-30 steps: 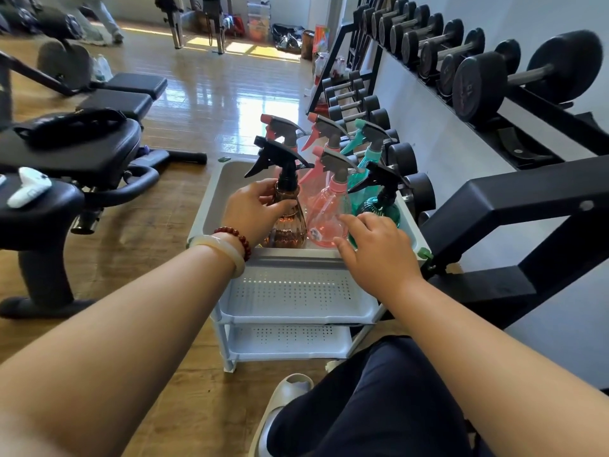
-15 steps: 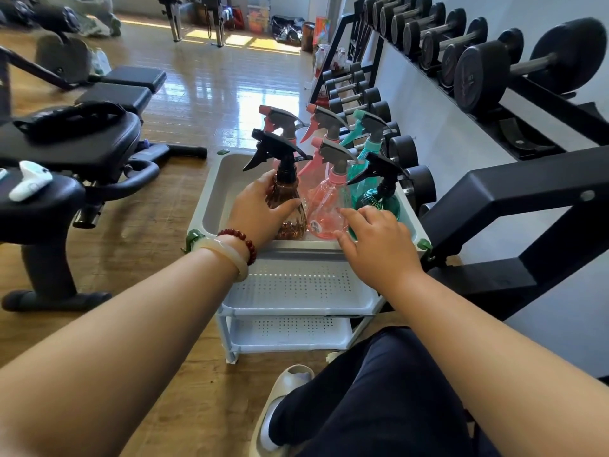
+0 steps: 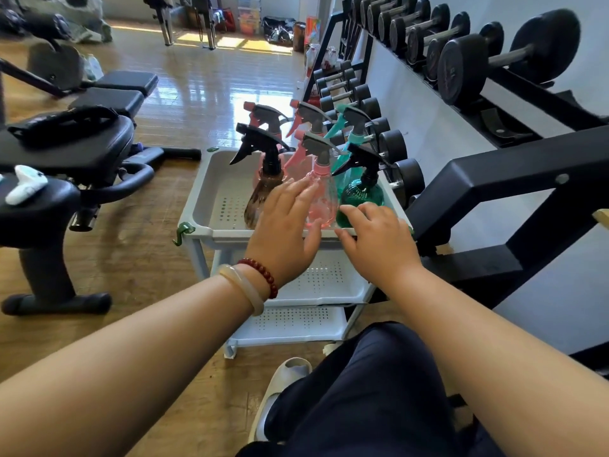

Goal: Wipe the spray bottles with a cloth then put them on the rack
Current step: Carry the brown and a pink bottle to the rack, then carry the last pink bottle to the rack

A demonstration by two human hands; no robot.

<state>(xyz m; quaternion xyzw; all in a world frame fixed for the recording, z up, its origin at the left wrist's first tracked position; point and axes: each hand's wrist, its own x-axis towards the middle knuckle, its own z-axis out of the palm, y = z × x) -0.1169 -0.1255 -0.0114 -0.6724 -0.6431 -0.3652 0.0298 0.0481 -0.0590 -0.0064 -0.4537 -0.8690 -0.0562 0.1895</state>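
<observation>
Both hands reach over the near rim of the white rack point(image 3: 202, 196), at the spray bottles standing in its top tray.

The left hand point(image 3: 285, 225) is spread with straight fingers and grips nothing; its fingertips lie against the pink bottle point(image 3: 324, 202), and the brown bottle point(image 3: 262, 196) stands just to its left. The right hand point(image 3: 379, 240) has loosely bent fingers that hold nothing; their tips are at the foot of the green bottle point(image 3: 362, 192), and whether they touch it cannot be told. More bottles stand beyond both hands at the back of the tray, among them a teal bottle point(image 3: 354, 141). A red bead bracelet point(image 3: 263, 275) and a pale bangle point(image 3: 242, 286) circle the left wrist. Dumbbells point(image 3: 507, 57) line the wall to the right of the right hand.
</observation>
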